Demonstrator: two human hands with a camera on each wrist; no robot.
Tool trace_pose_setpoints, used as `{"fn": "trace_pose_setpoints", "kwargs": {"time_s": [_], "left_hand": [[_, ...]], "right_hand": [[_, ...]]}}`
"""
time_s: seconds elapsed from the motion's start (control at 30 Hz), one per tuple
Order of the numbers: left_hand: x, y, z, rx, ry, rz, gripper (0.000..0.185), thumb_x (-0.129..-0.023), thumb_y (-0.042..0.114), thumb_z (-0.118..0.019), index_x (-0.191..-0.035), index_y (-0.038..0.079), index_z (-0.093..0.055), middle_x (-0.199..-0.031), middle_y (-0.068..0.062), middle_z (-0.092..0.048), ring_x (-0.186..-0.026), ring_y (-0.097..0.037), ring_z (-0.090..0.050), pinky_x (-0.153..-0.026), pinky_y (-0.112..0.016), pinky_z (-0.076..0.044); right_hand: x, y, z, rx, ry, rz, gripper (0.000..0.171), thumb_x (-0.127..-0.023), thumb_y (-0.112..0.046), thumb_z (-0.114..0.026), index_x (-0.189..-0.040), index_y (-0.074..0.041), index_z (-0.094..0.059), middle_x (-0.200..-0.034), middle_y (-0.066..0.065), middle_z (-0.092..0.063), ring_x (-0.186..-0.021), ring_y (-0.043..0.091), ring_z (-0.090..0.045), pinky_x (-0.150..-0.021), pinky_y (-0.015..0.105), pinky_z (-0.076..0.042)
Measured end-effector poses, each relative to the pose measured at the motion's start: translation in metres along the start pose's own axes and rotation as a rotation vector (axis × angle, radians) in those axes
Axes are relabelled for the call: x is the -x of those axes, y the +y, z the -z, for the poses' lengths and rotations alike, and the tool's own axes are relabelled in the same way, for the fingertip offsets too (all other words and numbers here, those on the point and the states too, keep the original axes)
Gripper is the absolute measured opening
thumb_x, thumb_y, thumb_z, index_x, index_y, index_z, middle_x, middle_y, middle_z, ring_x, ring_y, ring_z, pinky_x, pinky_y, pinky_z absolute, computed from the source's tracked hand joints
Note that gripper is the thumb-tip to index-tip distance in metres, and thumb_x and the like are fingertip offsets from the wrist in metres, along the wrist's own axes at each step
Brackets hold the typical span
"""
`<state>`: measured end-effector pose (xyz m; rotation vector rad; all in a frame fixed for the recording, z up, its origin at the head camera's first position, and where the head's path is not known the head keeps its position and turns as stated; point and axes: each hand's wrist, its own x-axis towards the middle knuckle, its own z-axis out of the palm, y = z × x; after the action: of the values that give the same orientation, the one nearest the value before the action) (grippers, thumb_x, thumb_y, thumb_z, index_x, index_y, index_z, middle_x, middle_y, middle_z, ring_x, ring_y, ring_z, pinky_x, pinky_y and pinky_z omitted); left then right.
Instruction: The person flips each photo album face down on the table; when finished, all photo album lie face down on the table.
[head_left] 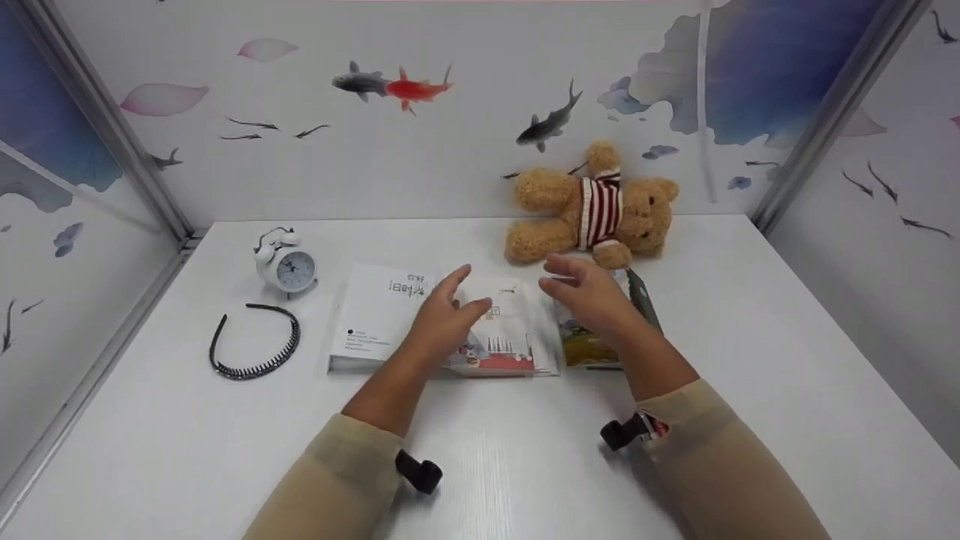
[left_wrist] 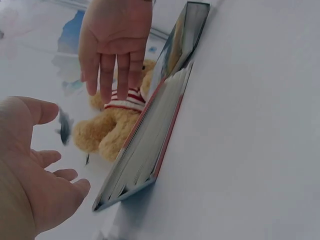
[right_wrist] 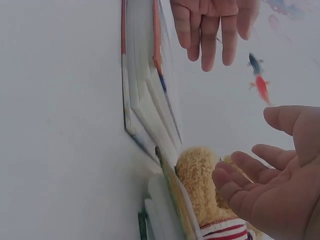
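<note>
Two bare hands hover over a white worktop point(head_left: 187, 450) walled in by panels printed with fish and petals. Farthest left lies a black toothed headband point(head_left: 255, 341), flat on the worktop. Just behind it and a little to the right stands a small white alarm clock point(head_left: 287, 262) with twin bells, upright, its dial facing forward.

Next comes a white book point(head_left: 375, 319), lying flat, with dark lettering on its cover. Its right part is covered by the left hand point(head_left: 442, 319), which hangs just above it, fingers spread and relaxed, thumb pointing up and away; the grip holds nothing. From the left wrist view the fingers look loosely bent with air between them and the pages. The book's page edges and red lower border show there, the cover lying close against the worktop.

Right of that, the right hand point(head_left: 589, 292) floats palm down, fingers straight and slightly apart, also holding nothing. Under it lies a second book point(head_left: 585, 349) with a yellow-brown cover, touching the white book's right edge. Whether the right fingertips touch it cannot be told.

Behind both hands, against the back wall, a tan teddy bear point(head_left: 592, 206) in a red-and-white striped shirt lies on its side, head to the right.
</note>
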<state>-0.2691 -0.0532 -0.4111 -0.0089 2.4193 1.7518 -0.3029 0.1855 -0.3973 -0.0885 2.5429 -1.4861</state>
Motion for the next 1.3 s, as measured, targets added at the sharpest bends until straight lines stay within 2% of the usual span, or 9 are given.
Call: {"fn": "trace_pose_setpoints", "kwargs": {"time_s": [0.13,0.27,0.37,0.53,0.63,0.77,1.0,1.3], "left_hand": [[-0.002,-0.007,0.021,0.014,0.06,0.0,0.07,-0.093,0.045,-0.062,-0.153,0.038,-0.029,-0.165,0.01,-0.022,-0.152,-0.024,-0.026,-0.123,-0.043,-0.026],[-0.003,-0.015,0.029,0.022,0.05,0.009,0.07,-0.094,0.045,-0.06,-0.155,0.033,-0.027,-0.164,0.01,-0.023,-0.154,-0.016,-0.018,-0.124,-0.039,-0.023],[-0.004,-0.02,0.029,0.017,0.026,0.021,0.072,-0.094,0.046,-0.06,-0.156,0.032,-0.026,-0.165,0.009,-0.023,-0.155,-0.015,-0.016,-0.125,-0.039,-0.02],[-0.006,-0.024,0.027,-0.012,0.025,0.054,0.072,-0.094,0.046,-0.06,-0.156,0.033,-0.025,-0.166,0.009,-0.02,-0.155,-0.016,-0.016,-0.125,-0.039,-0.018],[-0.006,-0.026,0.026,-0.045,0.03,0.076,0.071,-0.095,0.046,-0.059,-0.156,0.035,-0.024,-0.166,0.009,-0.019,-0.155,-0.016,-0.016,-0.125,-0.039,-0.017],[-0.007,-0.027,0.024,-0.071,0.036,0.079,0.071,-0.095,0.047,-0.059,-0.156,0.036,-0.025,-0.166,0.006,-0.021,-0.154,-0.018,-0.021,-0.125,-0.04,-0.019],[-0.002,-0.024,0.021,-0.005,0.017,0.072,0.068,-0.096,0.042,-0.059,-0.155,0.035,-0.027,-0.164,0.006,-0.026,-0.151,-0.019,-0.029,-0.123,-0.042,-0.025],[-0.004,-0.021,0.023,0.098,0.065,0.041,0.065,-0.095,0.033,-0.062,-0.152,0.036,-0.032,-0.162,0.008,-0.031,-0.147,-0.014,-0.037,-0.119,-0.038,-0.033]], "right_hand": [[-0.007,-0.007,-0.01,-0.015,-0.009,0.006,0.06,-0.093,-0.048,-0.064,-0.147,-0.03,-0.045,-0.15,-0.006,-0.048,-0.141,0.02,-0.044,-0.114,0.049,-0.039],[-0.013,-0.009,-0.016,-0.016,-0.007,-0.02,0.059,-0.092,-0.049,-0.065,-0.146,-0.034,-0.045,-0.15,-0.01,-0.048,-0.142,0.019,-0.043,-0.114,0.05,-0.039],[-0.015,-0.005,-0.019,-0.018,-0.01,-0.033,0.057,-0.093,-0.047,-0.065,-0.145,-0.035,-0.046,-0.149,-0.011,-0.049,-0.142,0.019,-0.044,-0.114,0.05,-0.039],[-0.018,0.003,-0.025,-0.032,-0.031,-0.048,0.056,-0.096,-0.041,-0.063,-0.148,-0.031,-0.044,-0.149,-0.008,-0.049,-0.138,0.019,-0.048,-0.111,0.045,-0.044],[-0.019,0.008,-0.029,-0.035,-0.057,-0.086,0.058,-0.095,-0.045,-0.062,-0.149,-0.03,-0.043,-0.149,-0.008,-0.049,-0.133,0.018,-0.052,-0.109,0.043,-0.046],[-0.019,0.011,-0.033,-0.011,-0.082,-0.107,0.06,-0.095,-0.048,-0.061,-0.149,-0.029,-0.043,-0.151,-0.007,-0.047,-0.136,0.019,-0.049,-0.113,0.045,-0.042],[-0.016,0.01,-0.035,-0.018,-0.098,-0.103,0.059,-0.096,-0.046,-0.06,-0.15,-0.029,-0.042,-0.154,-0.006,-0.043,-0.145,0.021,-0.038,-0.119,0.047,-0.033],[-0.009,0.01,-0.043,-0.036,-0.165,-0.068,0.06,-0.094,-0.05,-0.061,-0.149,-0.035,-0.042,-0.155,-0.011,-0.042,-0.15,0.017,-0.029,-0.124,0.048,-0.021]]}}
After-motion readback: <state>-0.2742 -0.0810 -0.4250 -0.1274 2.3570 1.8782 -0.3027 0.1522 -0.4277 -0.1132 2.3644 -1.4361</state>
